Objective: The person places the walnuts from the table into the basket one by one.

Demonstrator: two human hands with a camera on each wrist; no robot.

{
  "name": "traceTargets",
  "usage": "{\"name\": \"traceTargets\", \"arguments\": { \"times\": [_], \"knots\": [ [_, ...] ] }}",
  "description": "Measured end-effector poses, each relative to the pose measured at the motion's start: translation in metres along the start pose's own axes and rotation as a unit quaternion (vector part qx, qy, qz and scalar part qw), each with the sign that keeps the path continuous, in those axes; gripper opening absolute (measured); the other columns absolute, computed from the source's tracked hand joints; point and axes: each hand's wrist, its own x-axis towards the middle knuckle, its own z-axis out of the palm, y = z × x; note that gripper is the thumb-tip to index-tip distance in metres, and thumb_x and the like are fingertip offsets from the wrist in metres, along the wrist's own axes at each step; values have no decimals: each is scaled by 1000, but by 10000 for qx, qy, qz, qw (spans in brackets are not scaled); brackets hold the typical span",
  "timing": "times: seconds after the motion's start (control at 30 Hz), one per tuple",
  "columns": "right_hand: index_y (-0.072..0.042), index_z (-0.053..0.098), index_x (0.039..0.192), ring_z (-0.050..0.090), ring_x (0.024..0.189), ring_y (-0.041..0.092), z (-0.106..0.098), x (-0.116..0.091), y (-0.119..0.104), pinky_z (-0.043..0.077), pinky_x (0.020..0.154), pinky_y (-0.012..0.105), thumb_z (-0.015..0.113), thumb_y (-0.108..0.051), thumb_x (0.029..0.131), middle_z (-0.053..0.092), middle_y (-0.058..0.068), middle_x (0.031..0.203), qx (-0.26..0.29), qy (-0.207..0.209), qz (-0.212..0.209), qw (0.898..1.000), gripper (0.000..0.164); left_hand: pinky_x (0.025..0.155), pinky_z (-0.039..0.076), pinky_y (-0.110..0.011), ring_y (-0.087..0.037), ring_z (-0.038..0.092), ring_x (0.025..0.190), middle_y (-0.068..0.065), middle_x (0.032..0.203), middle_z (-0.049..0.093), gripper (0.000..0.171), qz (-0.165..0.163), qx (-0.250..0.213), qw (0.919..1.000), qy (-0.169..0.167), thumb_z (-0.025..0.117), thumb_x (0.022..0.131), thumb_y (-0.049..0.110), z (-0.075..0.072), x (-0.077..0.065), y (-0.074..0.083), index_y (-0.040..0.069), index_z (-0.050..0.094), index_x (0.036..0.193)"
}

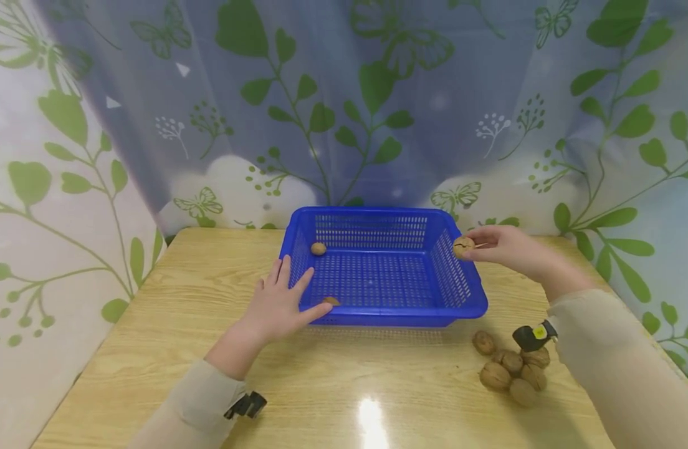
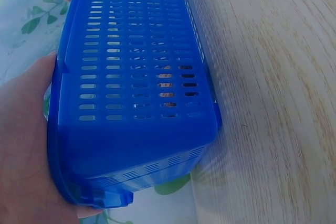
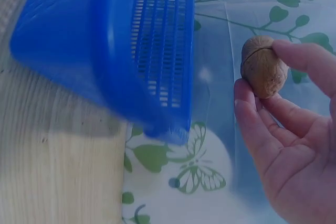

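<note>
A blue plastic basket point(image 1: 372, 315) with slotted walls stands on the table. My left hand point(image 1: 279, 305) rests on its left front corner with the fingers spread; in the left wrist view the hand point(image 2: 26, 145) lies along the rim. Between thumb and fingertips my right hand point(image 1: 503, 249) pinches a walnut point(image 1: 463, 247) above the basket's right rim. A seam runs round this walnut point(image 3: 264, 66) in the right wrist view. Inside the basket, one walnut point(image 1: 318, 249) lies at the back left and another point(image 1: 331, 301) shows partly behind the front wall.
Several walnuts point(image 1: 495, 376) lie in a loose pile on the wooden table point(image 1: 299, 386), right of the basket and below my right forearm. A patterned curtain point(image 1: 333, 112) hangs close behind the basket.
</note>
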Motion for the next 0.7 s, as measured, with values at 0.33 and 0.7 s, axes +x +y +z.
{"name": "traceTargets", "arguments": {
  "times": [0.33,0.7],
  "knots": [
    [-3,46,134,38,126,38,6,36,-17,33,97,57,62,-43,88,46,21,135,51,-245,-265,9993,63,102,13,-66,-43,-2,138,-28,151,-1,88,-32,-28,10000,-57,32,84,75,-1,0,0,15,25,149],
    [-3,48,133,47,120,32,22,76,-34,38,97,49,65,-47,84,48,18,135,186,-152,-14,9997,68,101,13,-67,-45,0,137,-29,151,2,85,-34,-34,10000,-20,38,85,71,-1,-1,1,14,29,148]
  ]
}}
